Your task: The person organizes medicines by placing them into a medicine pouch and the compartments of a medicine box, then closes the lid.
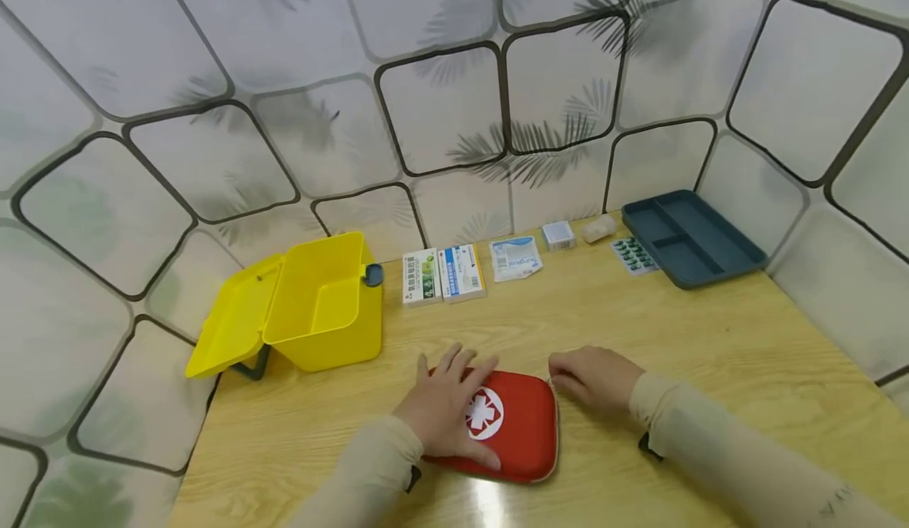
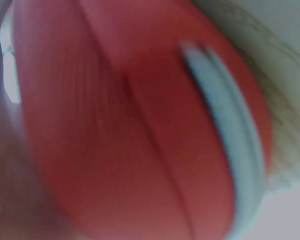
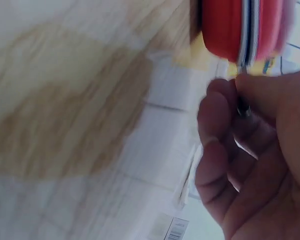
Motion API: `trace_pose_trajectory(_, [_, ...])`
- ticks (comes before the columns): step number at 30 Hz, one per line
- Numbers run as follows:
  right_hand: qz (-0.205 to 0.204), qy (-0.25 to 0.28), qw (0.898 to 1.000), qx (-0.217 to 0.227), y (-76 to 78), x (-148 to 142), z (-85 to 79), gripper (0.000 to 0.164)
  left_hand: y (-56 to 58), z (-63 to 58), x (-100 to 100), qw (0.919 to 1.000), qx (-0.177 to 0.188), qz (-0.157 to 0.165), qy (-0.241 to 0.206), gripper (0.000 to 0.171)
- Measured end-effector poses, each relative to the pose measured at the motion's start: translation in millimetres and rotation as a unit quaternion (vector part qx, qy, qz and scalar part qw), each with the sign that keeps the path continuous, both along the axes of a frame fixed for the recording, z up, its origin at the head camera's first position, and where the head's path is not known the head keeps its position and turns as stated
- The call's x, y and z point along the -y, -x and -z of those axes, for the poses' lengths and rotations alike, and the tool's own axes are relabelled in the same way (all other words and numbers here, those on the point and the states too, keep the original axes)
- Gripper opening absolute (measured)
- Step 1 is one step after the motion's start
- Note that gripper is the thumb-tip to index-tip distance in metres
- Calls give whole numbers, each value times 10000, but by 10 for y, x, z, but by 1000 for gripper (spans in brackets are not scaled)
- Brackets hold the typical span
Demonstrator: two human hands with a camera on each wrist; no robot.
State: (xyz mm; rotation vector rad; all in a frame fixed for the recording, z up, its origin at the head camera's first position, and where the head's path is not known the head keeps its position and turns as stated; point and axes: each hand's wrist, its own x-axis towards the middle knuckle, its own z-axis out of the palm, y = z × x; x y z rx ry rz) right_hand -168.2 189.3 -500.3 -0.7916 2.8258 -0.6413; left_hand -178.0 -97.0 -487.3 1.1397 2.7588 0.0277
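Note:
A red first-aid case [image 1: 525, 425] with a white cross emblem lies on the wooden table. My left hand [image 1: 447, 410] rests over its left part, fingers spread across the top and thumb near the front edge. The left wrist view is filled by the red fabric [image 2: 115, 140] and the grey zipper [image 2: 230, 130], both blurred. At the case's far right corner, my right hand [image 1: 600, 378] pinches the zipper pull [image 3: 243, 107] between thumb and curled index finger. The zipper track [image 3: 247, 30] runs along the case's side right up to those fingertips.
A yellow box [image 1: 341, 346] stands at the left with its lid [image 1: 234, 315] swung open. Along the back are medicine boxes [image 1: 461, 271], a surgical packet [image 1: 515, 258], a small box [image 1: 559, 235], a whitish roll [image 1: 599, 228], a capsule blister pack [image 1: 634, 256] and a dark blue divided tray [image 1: 731, 232].

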Motion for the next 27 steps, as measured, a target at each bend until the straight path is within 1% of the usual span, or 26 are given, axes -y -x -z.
trace_pose_trajectory(1, [115,-3,9999,-25,12,-5,-5,15,-19,-2,-14,9997,-88,203,78,131])
trace_pose_trajectory(3, [287,-33,9995,-110,44,-18,-11,16,-46,1,-41,9982,-235,504,204,132])
trace_pose_trajectory(4, [322,-44,9993,-155,60,-24,-17,16,-58,4,-53,9977,-259,580,246,131])
trace_pose_trajectory(6, [276,-113,9992,-278,88,-35,-25,16,-59,12,-62,9973,-385,560,286,128])
trace_pose_trajectory(8, [139,-227,9988,-419,104,-36,-33,16,-43,16,-48,9980,-376,453,235,124])
trace_pose_trajectory(10, [2,-319,9981,-535,105,-37,-44,16,-12,17,-21,9989,-274,350,126,122])
trace_pose_trajectory(12, [-123,-323,9978,-571,84,-30,-57,17,32,22,11,9996,-213,164,35,121])
trace_pose_trajectory(13, [-204,-278,9978,-562,63,-21,-61,18,55,26,24,9998,-203,39,7,120])
trace_pose_trajectory(17, [-389,-90,9989,-235,-90,47,-81,18,118,33,36,9983,-224,-538,-29,119])
trace_pose_trajectory(20, [-354,-90,9992,-171,-221,120,-101,15,114,12,13,9968,-139,-791,-32,121])
trace_pose_trajectory(22, [-361,-115,9990,-253,-281,167,-123,15,102,-6,-1,9961,-76,-875,-8,121])
trace_pose_trajectory(25, [-399,-50,9990,-217,-331,243,-154,17,82,-31,-21,9944,-108,-1052,25,121])
trace_pose_trajectory(27, [-411,24,9987,-285,-349,296,-151,19,61,-23,-35,9926,-161,-1207,22,121])
